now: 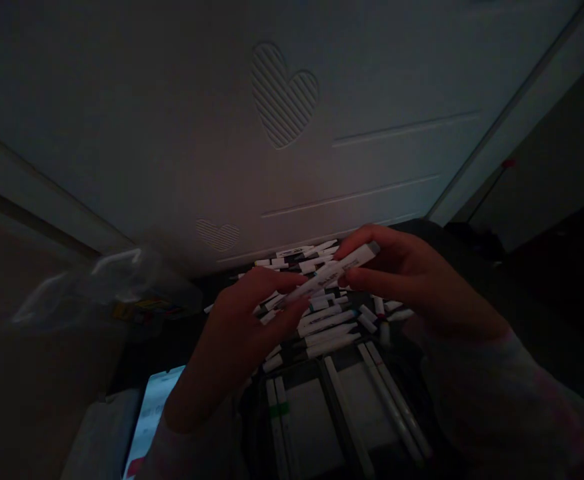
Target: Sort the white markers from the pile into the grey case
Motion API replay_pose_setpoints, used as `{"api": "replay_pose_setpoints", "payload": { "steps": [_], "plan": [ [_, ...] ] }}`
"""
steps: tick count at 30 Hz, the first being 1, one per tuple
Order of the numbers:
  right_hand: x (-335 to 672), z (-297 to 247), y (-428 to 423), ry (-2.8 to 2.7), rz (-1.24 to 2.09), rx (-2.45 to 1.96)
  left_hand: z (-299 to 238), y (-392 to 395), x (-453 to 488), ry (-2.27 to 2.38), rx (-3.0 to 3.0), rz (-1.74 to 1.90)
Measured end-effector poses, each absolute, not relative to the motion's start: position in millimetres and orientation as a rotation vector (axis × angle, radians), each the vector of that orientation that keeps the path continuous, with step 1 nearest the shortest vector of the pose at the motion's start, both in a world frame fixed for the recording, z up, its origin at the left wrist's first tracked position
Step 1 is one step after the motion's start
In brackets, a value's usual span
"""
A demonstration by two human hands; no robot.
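Note:
A white marker (333, 272) with dark lettering is held at a slant above a heap of similar markers. My left hand (245, 327) pinches its lower left end, while my right hand (402, 273) grips it near the grey upper end. Below lie loose white markers (328, 323) and several separate caps, spread over a dark surface. Closer to me stands a dark case (329, 380) with two compartments, in which a few markers (395, 403) lie lengthwise. One pair of markers (281, 420) in the left compartment has a green band. The room is dim and fine print is unreadable.
A lit phone or tablet (155, 413) lies at the lower left. Beyond it, a clear plastic container (137, 280) holds something yellow. A white panel (172, 133) with heart reliefs rises right behind the markers. A thin rod with a red tip (508, 163) stands at the right.

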State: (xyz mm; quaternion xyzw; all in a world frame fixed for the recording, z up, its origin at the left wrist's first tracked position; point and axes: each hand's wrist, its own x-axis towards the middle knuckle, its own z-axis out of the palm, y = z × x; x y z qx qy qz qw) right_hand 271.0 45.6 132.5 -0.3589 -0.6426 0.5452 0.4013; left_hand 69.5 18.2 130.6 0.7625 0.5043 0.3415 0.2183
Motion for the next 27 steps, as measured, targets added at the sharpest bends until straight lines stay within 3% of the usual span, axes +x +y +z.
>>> {"api": "replay_pose_setpoints", "payload": {
  "steps": [20, 27],
  "plan": [
    [280.6, 136.3, 38.4, -1.810, 1.222, -0.934, 140.3, 2.5, 57.9, 1.338, 2.240, 1.082],
    [276.0, 145.1, 34.0, -2.244, 0.966, -0.985, 141.7, 6.9, 59.8, 1.278, 2.292, 0.984]
  ]
}}
